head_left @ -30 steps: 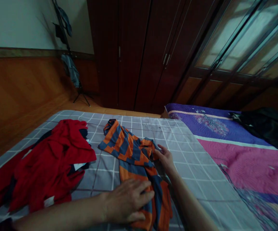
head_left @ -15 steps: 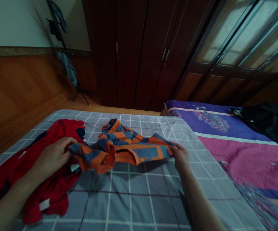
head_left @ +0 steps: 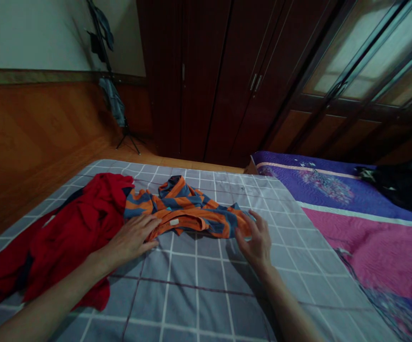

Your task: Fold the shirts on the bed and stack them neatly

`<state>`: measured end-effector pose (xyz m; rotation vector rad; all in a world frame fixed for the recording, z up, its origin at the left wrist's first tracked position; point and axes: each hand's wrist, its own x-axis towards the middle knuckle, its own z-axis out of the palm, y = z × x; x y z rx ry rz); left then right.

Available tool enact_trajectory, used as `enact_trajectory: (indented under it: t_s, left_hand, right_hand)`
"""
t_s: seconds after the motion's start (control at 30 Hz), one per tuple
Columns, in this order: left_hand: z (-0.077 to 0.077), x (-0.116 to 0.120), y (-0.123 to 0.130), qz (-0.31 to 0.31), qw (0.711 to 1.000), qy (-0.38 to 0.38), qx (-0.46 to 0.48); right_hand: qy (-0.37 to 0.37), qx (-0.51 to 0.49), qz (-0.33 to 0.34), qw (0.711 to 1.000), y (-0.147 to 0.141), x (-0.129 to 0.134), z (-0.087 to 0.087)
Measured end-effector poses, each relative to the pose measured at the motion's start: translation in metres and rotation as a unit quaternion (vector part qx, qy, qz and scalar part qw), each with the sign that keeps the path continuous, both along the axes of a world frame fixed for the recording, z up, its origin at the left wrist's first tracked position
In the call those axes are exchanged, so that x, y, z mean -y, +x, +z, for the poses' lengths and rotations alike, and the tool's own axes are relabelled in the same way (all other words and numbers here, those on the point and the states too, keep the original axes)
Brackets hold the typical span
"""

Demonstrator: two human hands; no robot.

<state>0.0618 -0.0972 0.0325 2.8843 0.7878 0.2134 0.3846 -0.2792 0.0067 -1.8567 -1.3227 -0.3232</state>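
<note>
An orange and blue-grey striped shirt (head_left: 191, 213) lies crumpled on the grey checked bedsheet (head_left: 206, 294), its neckline with a small white label turned towards me. My left hand (head_left: 134, 240) rests with outstretched fingers at the shirt's left part, fingertips by the collar. At the right end of the shirt is my right hand (head_left: 256, 242), fingers and thumb apart around the cloth edge without gripping it. A red garment with dark blue parts (head_left: 81, 223) lies in a heap to the left, touching the shirt and partly behind my left forearm.
A second bed surface with a purple and pink cover (head_left: 373, 228) adjoins on the right, and a black item of cloth (head_left: 405, 187) lies on it. Beyond the bed stand a dark wooden wardrobe (head_left: 220, 85) and a coat stand (head_left: 108, 61) with hanging clothes.
Both hands have let go of the shirt's ends, and it has settled onto the bed with its neckline showing. My left hand has moved right, from the sleeve to near the collar.
</note>
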Motion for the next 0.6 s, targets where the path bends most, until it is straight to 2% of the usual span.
enact_trajectory:
  t_s: [0.03,0.1,0.17,0.27,0.33,0.4,0.5,0.57,0.6]
  left_hand:
    - [-0.001,0.0,0.001,0.009,1.0,0.0,-0.006]
    - [-0.004,-0.001,0.001,0.028,1.0,0.002,-0.012]
    - [-0.007,-0.002,0.001,0.039,0.999,0.001,-0.019]
    - [-0.01,-0.003,0.0,0.045,0.998,-0.001,-0.039]
    - [-0.011,-0.004,-0.001,0.041,0.998,0.004,-0.052]
    - [-0.009,-0.006,-0.002,0.035,0.998,0.013,-0.057]
    - [0.003,-0.014,0.0,0.032,0.999,0.002,-0.023]
    - [0.022,-0.024,0.003,0.049,0.997,-0.037,0.037]
    - [0.037,-0.031,0.005,0.068,0.993,-0.06,0.081]
  right_hand:
    - [-0.021,0.055,0.049,0.997,-0.009,-0.002,0.001]
    - [-0.074,0.103,0.126,0.984,-0.026,-0.009,-0.001]
    - [-0.116,0.108,0.156,0.975,-0.037,-0.018,-0.004]
    - [-0.119,0.029,0.164,0.979,-0.04,-0.032,0.0]
    - [-0.097,-0.031,0.158,0.982,-0.037,-0.04,0.013]
    - [-0.073,-0.061,0.135,0.986,-0.033,-0.047,0.039]
    - [-0.027,-0.124,0.108,0.986,-0.031,-0.057,0.093]
    - [0.037,-0.216,0.122,0.968,-0.032,-0.066,0.135]
    - [0.073,-0.241,0.134,0.958,-0.031,-0.07,0.156]
